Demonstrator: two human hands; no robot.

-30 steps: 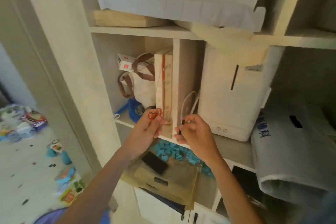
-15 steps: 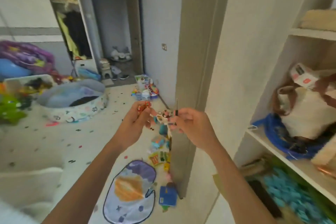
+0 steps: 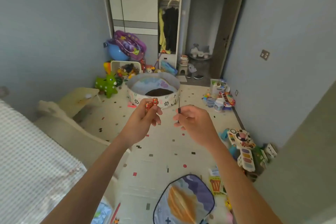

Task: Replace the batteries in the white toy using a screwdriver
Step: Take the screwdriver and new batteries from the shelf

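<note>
Both bare arms extend forward at the centre of the frame, above a cream play mat (image 3: 163,152) dotted with small coloured shapes.

Left hand (image 3: 141,123): curled shut around a cluster of small orange-red cylindrical batteries (image 3: 151,106). Their ends project above the thumb and forefinger.

Right hand (image 3: 194,122): pinched closed on the dark handle of a thin screwdriver (image 3: 179,109). The slender metal shaft stands nearly upright above the fingers. The two hands are apart, with the mat visible in the gap between them.

White toy (image 3: 242,149): a white plastic activity toy with coloured buttons and a round face panel. It lies on the mat at the right of the frame, near the blue-grey wall (image 3: 283,60) and well apart from both hands. Whether its battery cover is open cannot be determined.

Surroundings: a round fabric play pool (image 3: 154,90) with printed sides sits just above the hands in the frame. A green spotted bouncy animal (image 3: 107,84) stands to the left of it. A white wardrobe (image 3: 136,2) occupies the upper centre. A blue mat with an orange planet print (image 3: 183,200) lies at the lower centre.
</note>
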